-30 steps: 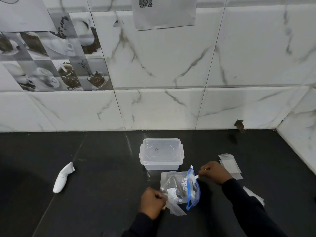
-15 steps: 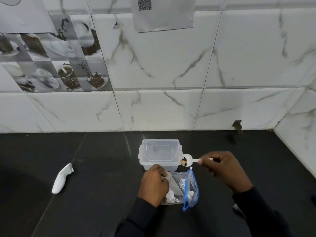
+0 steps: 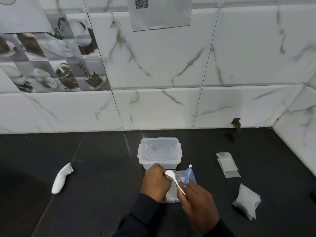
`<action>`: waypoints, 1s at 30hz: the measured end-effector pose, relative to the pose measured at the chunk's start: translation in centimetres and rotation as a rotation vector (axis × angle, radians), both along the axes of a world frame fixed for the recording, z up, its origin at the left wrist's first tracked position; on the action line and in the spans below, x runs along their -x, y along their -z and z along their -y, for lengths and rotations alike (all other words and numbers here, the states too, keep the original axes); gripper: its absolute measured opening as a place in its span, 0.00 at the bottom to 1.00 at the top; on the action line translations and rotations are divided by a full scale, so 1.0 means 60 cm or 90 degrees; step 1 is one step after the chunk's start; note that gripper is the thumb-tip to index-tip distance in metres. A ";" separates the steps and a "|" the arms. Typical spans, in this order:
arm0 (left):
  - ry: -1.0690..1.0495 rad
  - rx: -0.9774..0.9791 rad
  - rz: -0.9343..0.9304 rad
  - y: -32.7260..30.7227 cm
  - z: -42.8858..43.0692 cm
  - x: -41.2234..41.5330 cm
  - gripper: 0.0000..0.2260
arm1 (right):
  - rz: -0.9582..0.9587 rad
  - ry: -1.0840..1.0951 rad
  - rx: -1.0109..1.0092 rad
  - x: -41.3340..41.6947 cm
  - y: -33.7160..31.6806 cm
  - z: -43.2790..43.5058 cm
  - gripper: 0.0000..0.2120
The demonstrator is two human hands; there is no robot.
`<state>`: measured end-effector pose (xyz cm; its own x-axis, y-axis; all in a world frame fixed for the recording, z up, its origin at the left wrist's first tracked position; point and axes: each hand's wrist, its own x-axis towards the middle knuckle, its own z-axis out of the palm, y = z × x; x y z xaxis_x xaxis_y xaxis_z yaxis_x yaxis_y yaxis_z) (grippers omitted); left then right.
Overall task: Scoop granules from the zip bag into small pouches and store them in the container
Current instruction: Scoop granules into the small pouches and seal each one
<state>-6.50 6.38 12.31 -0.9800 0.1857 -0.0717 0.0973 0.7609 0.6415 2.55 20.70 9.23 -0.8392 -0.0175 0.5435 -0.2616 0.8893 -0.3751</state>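
Observation:
A clear zip bag (image 3: 183, 177) with a blue zipper strip lies on the black counter, just in front of the container. My left hand (image 3: 156, 183) is curled round a small clear pouch (image 3: 171, 195), most of which is hidden by the hand. My right hand (image 3: 196, 204) pinches the handle of a white plastic spoon (image 3: 171, 175). The spoon's bowl is tipped against the left hand's fingers at the pouch mouth. Behind the hands stands a clear plastic container (image 3: 159, 152) with its lid on.
Several empty small pouches (image 3: 226, 164) lie flat to the right. A filled clear packet (image 3: 247, 201) lies at the near right. A white handheld object (image 3: 62, 178) lies to the left. A tiled wall borders the counter at the back and right.
My right hand lifted the spoon out of the zip bag with granules in it, then swung it down and left to the pouch in my left hand. The left hand moved up towards the container.

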 end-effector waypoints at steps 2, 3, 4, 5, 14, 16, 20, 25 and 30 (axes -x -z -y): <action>0.001 -0.011 0.011 0.002 0.000 0.000 0.09 | -0.050 -0.009 -0.061 -0.003 0.019 -0.005 0.13; 0.001 -0.014 0.014 0.001 -0.001 0.001 0.09 | -0.065 -0.008 -0.081 -0.004 0.025 -0.007 0.14; 0.002 -0.014 0.014 0.000 -0.002 0.001 0.09 | -0.071 -0.010 -0.091 -0.003 0.031 -0.009 0.16; 0.001 -0.013 0.016 0.000 -0.003 0.001 0.09 | -0.077 -0.014 -0.099 -0.004 0.034 -0.011 0.18; 0.015 -0.013 0.043 0.012 0.008 0.008 0.10 | -0.021 0.004 0.113 -0.009 -0.007 -0.002 0.15; 0.022 -0.008 0.038 0.017 0.021 0.013 0.08 | -0.007 0.067 0.286 -0.005 -0.035 -0.011 0.03; 0.018 0.008 0.108 0.051 0.065 0.021 0.06 | 0.094 0.209 0.464 0.014 -0.074 -0.082 0.04; 0.084 -0.020 0.343 0.109 0.091 0.003 0.09 | 0.398 0.293 0.283 0.034 0.009 -0.161 0.04; 0.068 -0.135 0.437 0.143 0.076 -0.016 0.14 | 0.597 0.222 0.205 0.062 0.050 -0.133 0.05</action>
<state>-5.54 1.79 3.73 -0.7028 0.3558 -0.6159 -0.3138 0.6220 0.7174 -1.19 28.69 6.20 -0.8568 0.3365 -0.3907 0.5078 0.6820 -0.5263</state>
